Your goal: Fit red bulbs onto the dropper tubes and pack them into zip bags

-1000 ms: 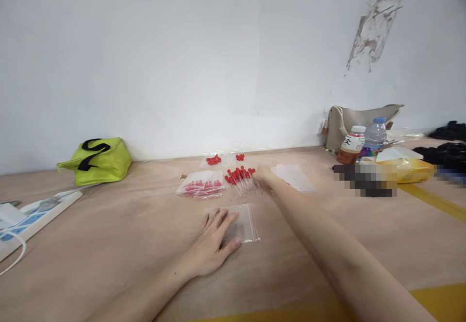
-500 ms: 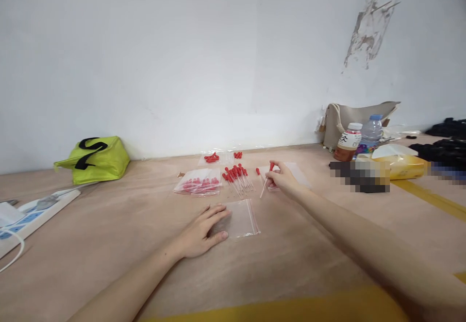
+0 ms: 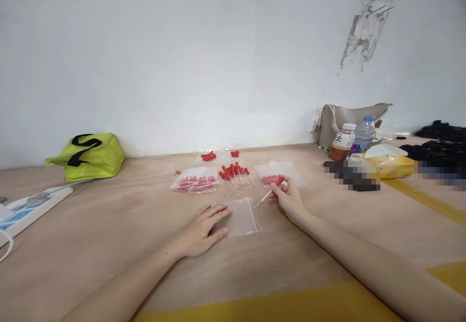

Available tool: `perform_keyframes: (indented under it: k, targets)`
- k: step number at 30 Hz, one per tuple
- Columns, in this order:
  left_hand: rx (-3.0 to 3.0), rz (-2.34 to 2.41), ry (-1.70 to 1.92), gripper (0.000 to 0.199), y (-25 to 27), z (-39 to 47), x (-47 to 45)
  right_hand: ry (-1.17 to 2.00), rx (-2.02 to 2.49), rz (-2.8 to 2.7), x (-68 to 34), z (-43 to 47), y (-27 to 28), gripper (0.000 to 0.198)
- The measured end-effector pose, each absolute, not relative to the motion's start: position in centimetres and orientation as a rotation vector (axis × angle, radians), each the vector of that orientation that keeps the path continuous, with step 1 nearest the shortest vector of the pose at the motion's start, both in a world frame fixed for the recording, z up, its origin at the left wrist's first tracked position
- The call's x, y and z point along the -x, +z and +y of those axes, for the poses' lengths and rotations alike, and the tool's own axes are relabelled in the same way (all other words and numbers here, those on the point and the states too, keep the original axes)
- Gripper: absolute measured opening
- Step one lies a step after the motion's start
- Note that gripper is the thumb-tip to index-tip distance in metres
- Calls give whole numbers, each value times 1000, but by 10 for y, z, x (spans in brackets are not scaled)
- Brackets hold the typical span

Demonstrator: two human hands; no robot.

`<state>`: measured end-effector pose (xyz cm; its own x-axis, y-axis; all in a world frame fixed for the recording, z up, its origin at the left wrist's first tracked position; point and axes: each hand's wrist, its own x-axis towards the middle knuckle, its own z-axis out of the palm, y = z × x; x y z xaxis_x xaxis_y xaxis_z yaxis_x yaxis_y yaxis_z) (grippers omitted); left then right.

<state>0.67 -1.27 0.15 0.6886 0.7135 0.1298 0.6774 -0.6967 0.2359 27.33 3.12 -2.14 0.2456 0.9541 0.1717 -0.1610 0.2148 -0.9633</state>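
Note:
My right hand (image 3: pixel 287 198) is closed on a dropper (image 3: pixel 266 196) with a red rubber bulb and a thin clear tube. The tube slants down to the left, its tip close to the zip edge of a clear zip-lock bag (image 3: pixel 242 217). My left hand (image 3: pixel 209 229) lies flat with fingers apart, resting on the left side of that bag. Just behind the bag, several loose red-bulbed droppers (image 3: pixel 235 174) lie in a fanned pile. Filled bags of droppers (image 3: pixel 192 181) are left of the pile. Another bag with droppers (image 3: pixel 267 171) lies behind my right hand.
Red bulbs (image 3: pixel 208 156) on clear plastic lie near the wall. At left are a lime-green bag (image 3: pixel 94 157) and a white power strip (image 3: pixel 40 210). To the right stand a brown drink bottle (image 3: pixel 342 142), a clear bottle (image 3: pixel 365 130), a beige bag (image 3: pixel 327 130) and a yellow tissue pack (image 3: pixel 396 166).
My right hand has brought the dropper nearer, toward the empty bag's zip edge, and tilted it flatter. My left hand stays on the bag. The view has shifted slightly.

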Motion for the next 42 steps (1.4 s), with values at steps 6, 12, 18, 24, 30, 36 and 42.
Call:
perform_keyframes:
  k: [6,12,18,24,30,36,42]
  targets:
    - [-2742,1140,323,45,2,-13,-8,971,997,-985,-269,33,-22,50]
    - [-2731,1137,342,44,3,-13,-8,959,989,-964,-275,34,-22,51]
    - [-2738,1137,334,45,4,-12,-8,962,966,-985,-275,33,-22,51]
    - [-2730,1130,345,45,3,-12,-8,976,968,-978,-272,33,-22,49]
    - [-2734,1138,356,47,4,-13,-8,1130,945,-918,-269,31,-22,38]
    - [-2709,1153,379,53,2,-13,-7,1427,952,-1183,-278,22,-18,27]
    - [-2683,1166,355,52,2,-12,-6,1206,940,-1834,-283,19,-13,25]
